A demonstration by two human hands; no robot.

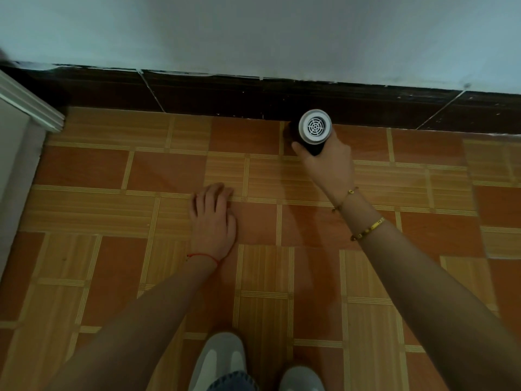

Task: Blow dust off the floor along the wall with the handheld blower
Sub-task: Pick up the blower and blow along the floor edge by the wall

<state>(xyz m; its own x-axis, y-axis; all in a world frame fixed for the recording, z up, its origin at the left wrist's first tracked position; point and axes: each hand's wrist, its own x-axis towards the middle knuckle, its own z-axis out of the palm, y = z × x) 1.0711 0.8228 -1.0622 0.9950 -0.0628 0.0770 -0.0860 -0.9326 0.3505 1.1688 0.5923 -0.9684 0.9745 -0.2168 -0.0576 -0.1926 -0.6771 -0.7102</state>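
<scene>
The person is crouched close to the wall [253, 29], arms stretched out ahead. The right hand [327, 162] is wrapped around the handle of a black handheld blower [313, 131], whose white round intake grille faces up toward the head camera while the body points down at the floor [169, 170] just in front of the dark skirting tiles [211, 94]. The nozzle end is hidden behind the body, so whether it touches the floor cannot be told. The left hand [212, 218] holds nothing; it lies flat, palm down and fingers together, on the orange and wood-patterned tiles, well apart from the blower. A red string circles the left wrist, and beaded and yellow bracelets [366, 228] sit on the right. A white door frame [31, 105] stands at the left edge. Two light grey shoes [220, 359] show at the bottom.
</scene>
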